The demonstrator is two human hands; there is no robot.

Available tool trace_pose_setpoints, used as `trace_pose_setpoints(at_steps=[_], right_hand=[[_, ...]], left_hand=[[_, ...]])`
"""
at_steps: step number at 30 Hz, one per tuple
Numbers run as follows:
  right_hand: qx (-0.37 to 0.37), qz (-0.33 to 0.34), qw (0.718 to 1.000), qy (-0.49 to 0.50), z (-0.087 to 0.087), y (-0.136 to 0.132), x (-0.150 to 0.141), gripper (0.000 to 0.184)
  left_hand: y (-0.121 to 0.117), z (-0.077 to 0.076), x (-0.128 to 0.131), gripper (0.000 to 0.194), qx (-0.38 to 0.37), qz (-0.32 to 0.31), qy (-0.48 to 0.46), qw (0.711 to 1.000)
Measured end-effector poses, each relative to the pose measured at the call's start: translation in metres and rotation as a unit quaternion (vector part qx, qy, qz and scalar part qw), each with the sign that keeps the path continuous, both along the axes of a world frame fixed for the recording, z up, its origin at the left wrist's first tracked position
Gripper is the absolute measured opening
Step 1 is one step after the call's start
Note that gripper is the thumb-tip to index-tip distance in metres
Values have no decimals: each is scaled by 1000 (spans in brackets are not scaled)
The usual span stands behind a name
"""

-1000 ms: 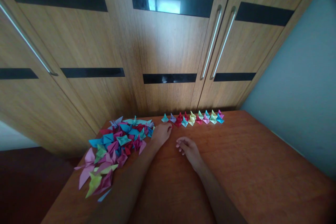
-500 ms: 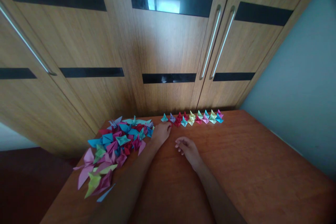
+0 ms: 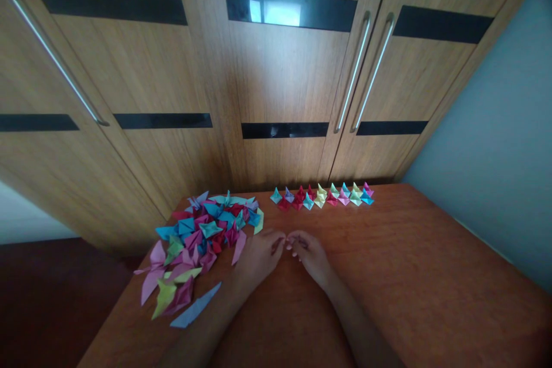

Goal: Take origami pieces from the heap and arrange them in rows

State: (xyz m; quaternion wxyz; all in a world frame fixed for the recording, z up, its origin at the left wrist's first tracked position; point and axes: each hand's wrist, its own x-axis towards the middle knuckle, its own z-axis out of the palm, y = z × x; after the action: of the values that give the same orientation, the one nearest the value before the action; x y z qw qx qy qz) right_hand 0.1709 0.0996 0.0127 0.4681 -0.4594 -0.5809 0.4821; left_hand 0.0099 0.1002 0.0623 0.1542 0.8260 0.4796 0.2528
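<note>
My left hand is low over the table, its fingers curled, beside the right end of a heap of folded paper shapes. My right hand has its fingers bent inward, and the two sets of fingertips meet or nearly meet. Whatever may be between them is hidden. Beyond the hands, small folded paper pieces in red, yellow, green, blue and pink stand in two staggered lines. A red piece is at the left end of the nearer line.
A long pale blue paper piece lies close to my left forearm. Wooden cupboard doors with metal handles rise behind the brown table. A bluish wall borders the right side.
My left hand has drawn back from the left end of the lined-up pieces toward my right hand, uncovering the red piece there. My right hand has hardly moved. The view has shifted slightly.
</note>
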Motion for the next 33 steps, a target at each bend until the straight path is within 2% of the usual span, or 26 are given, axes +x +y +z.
trace_pose_setpoints(at_steps=[3, 6, 10, 14, 17, 19, 21, 25, 29, 33], right_hand=[[34, 41, 998, -43, 3, -9, -9, 22], [82, 72, 985, -135, 4, -15, -13, 23], [129, 83, 953, -263, 5, -18, -12, 21], [139, 76, 939, -306, 0, -17, -9, 21], [133, 71, 939, -309, -3, -15, -8, 21], [130, 70, 939, -310, -3, -15, -8, 22], [129, 72, 940, -306, -2, -15, -8, 22], [127, 75, 945, -294, 1, -15, -7, 23], [134, 74, 945, -291, 1, -15, -7, 25], [132, 72, 945, -292, 0, -14, -7, 22]], left_hand=[[-28, -8, -16, 21, -44, -17, -56, 997], [-46, -19, -28, 21, -86, 7, -68, 994], [-57, -29, -35, 21, -110, 49, -76, 990], [-60, -33, -36, 21, -88, 63, -88, 990], [-56, -30, -40, 23, -55, 55, -64, 995], [-51, -25, -46, 24, -28, 64, -11, 997], [-43, -18, -55, 24, -3, 98, 71, 993], [-30, -1, -77, 24, 24, 169, 204, 964], [-23, 8, -90, 24, 22, 172, 248, 953], [-19, 6, -92, 22, -2, 158, 274, 948]])
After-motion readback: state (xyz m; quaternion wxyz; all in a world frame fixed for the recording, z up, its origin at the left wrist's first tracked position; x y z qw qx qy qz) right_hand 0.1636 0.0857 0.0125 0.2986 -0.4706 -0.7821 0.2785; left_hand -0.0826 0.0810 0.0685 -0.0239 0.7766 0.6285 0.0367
